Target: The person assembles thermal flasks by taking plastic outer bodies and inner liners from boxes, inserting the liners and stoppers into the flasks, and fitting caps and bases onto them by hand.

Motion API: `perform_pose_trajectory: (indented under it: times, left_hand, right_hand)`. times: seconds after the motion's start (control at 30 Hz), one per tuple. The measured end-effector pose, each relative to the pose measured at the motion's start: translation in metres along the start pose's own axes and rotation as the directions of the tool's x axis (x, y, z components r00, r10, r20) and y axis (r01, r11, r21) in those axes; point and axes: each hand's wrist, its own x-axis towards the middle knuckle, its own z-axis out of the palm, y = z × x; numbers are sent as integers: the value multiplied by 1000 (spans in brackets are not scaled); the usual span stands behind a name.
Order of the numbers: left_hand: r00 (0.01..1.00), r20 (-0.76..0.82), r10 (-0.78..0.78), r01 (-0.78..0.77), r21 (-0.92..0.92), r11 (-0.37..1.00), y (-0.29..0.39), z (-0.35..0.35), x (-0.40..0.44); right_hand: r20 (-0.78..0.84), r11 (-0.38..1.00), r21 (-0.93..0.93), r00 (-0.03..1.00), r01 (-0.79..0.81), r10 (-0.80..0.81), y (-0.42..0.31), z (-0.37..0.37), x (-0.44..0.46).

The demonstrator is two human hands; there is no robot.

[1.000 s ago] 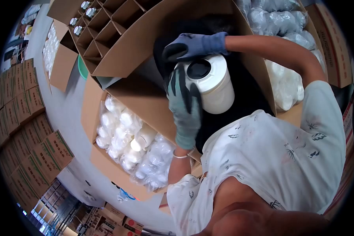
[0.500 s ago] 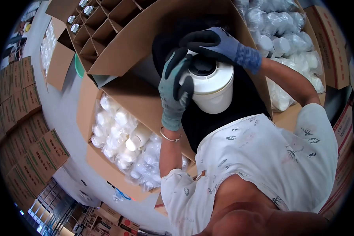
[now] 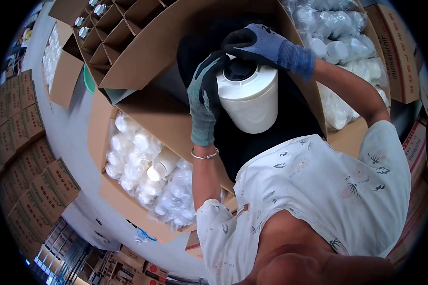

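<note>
A white plastic tub [image 3: 252,113] with a lid and a round black centre rests tilted on my lap, over dark cloth. My left hand [image 3: 205,92], in a green-grey and black glove, curls against the tub's left side, its fingertips near the far rim. My right hand [image 3: 259,43], in a blue and black glove, is closed at the far edge of the lid, its fingertips meeting those of my left hand. A small white bit shows just below these fingertips. What the right fingers pinch is hidden.
An open carton with cardboard dividers [image 3: 114,40] holds a few silver-capped bottles. Cartons of bagged white plastic bottles stand at lower left [image 3: 135,152] and right [image 3: 340,47]. Stacked printed cartons [image 3: 43,190] line the far left. A green basin rim [image 3: 88,80] shows behind the divided carton.
My left fingers have drawn together and shifted off the lid's top toward the far rim. My right hand has moved slightly up, uncovering more of the lid. The tub tilts slightly differently.
</note>
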Motion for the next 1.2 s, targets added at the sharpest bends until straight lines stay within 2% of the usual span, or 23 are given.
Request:
perform_pose_trajectory:
  times: [0.13, 0.23, 0.33, 0.37, 0.4, 0.43, 0.5, 0.53, 0.57, 0.6, 0.63, 0.7, 0.73, 0.77, 0.8, 0.83, 0.87, 0.9, 0.93, 1.03, 1.07, 1.17, 1.2]
  left_hand:
    - [999, 38, -24, 26, -46, 999, 0, 0, -3]
    - [997, 8, 74, -75, 159, 984, 21, 10, -11]
    - [999, 33, 29, -37, 283, 958, 43, 11, -18]
    - [1000, 23, 14, -20, 291, 956, 46, 12, -19]
    - [999, -21, -36, 39, 160, 986, 46, 13, -19]
    - [994, -59, -90, 91, 18, 996, 43, 16, -20]
    - [960, -191, -207, 138, -323, 936, 42, 29, -25]
    - [930, -189, -314, 235, -353, 906, 26, 30, -32]
    - [891, -182, -415, 324, -385, 864, 6, 35, -41]
    - [915, -121, -385, 371, -126, 920, 0, 43, -42]
    - [951, -88, -296, 308, 323, 895, -4, 51, -48]
    - [876, 131, -465, 461, 57, 885, -9, 48, -51]
    - [887, 178, -426, 431, 13, 902, 7, 38, -44]
    - [840, 242, -485, 529, -169, 832, 24, 27, -39]
    - [852, 294, -433, 497, -197, 845, 30, 17, -42]
    - [856, 345, -385, 474, -224, 851, 36, 9, -46]
    - [900, 351, -260, 330, -158, 931, 40, 7, -48]
    - [912, 355, -203, 271, -151, 951, 42, 8, -53]
    - [908, 315, -276, 350, -206, 914, 47, 12, -58]
    - [846, 261, -465, 528, -286, 800, 49, 22, -63]
    - [813, 255, -524, 582, -302, 755, 46, 23, -67]
    - [909, 161, -384, 417, -328, 848, 14, 31, -79]
    - [907, 103, -409, 420, -296, 858, -3, 31, -91]
  right_hand:
    - [-30, 995, 39, 995, 93, -92, 2, 8, -8]
    - [126, 943, 265, 963, 200, -240, 20, 6, 7]
    - [180, 911, 275, 914, 308, -363, 15, 0, 14]
    - [230, 903, 334, 906, 270, -356, 17, 1, 17]
    - [280, 893, 389, 895, 225, -348, 20, 2, 21]
    - [202, 896, 336, 906, 292, -371, 13, -6, 8]
    - [111, 839, 427, 901, 338, -419, 22, -15, -23]
    - [78, 800, 466, 884, 377, -461, 39, -21, -42]
    - [89, 815, 493, 914, 305, -397, 23, -32, -67]
    - [14, 836, 374, 898, 402, -439, 42, -32, -82]
    - [-21, 886, 291, 928, 362, -372, 42, -33, -100]
    - [-70, 904, 413, 993, 113, -92, 49, -24, -131]
    - [-22, 843, 538, 1000, 6, 7, 57, -15, -144]
    - [34, 755, 649, 995, -93, 93, 63, -9, -154]
    - [11, 688, 721, 994, -80, 104, 63, -3, -162]
    - [-10, 723, 689, 996, -54, 84, 58, 0, -170]
    - [-25, 761, 649, 998, -23, 52, 54, 1, -173]
    - [31, 656, 748, 992, -102, 120, 57, 3, -169]
    - [86, 533, 828, 979, -174, 186, 56, 5, -165]
    - [25, 659, 744, 989, -115, 144, 36, 2, -151]
    - [-168, 864, 494, 986, 99, -17, 51, 19, -143]
    - [-184, 921, 292, 960, 259, -212, 34, 4, -126]
    - [-175, 911, 201, 929, 359, -327, 27, 1, -124]
